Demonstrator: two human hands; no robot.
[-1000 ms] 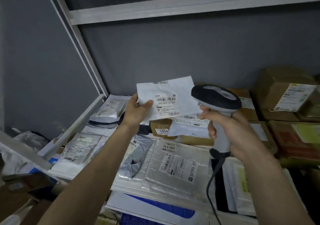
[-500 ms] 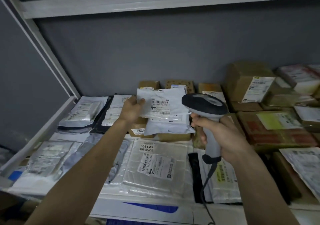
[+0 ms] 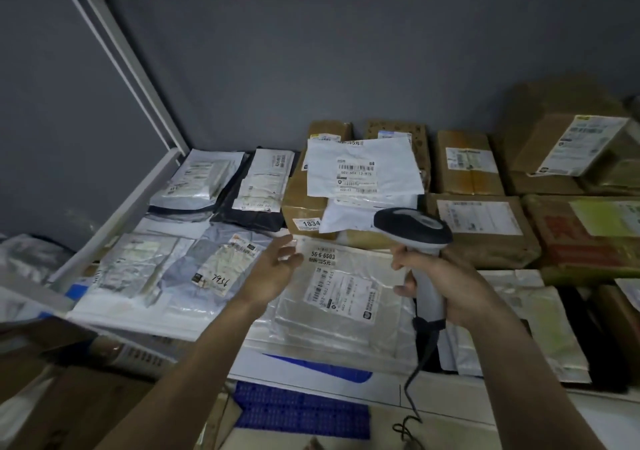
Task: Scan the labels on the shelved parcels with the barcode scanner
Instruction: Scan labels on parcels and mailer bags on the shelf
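On the shelf's front row, a clear plastic parcel (image 3: 341, 297) lies flat, label up, below the scanner (image 3: 414, 227). The right hand (image 3: 446, 288) grips the scanner's handle, cord trailing down. The left hand (image 3: 273, 269) hovers with fingers spread, holding nothing, touching no parcel. A white mailer (image 3: 360, 167) rests on brown boxes (image 3: 304, 203) behind. Judged light, limp and slippery; best pinched at an edge.

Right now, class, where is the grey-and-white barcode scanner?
Head view, right of centre: the grey-and-white barcode scanner is gripped in the right hand, above the clear plastic-wrapped parcel.
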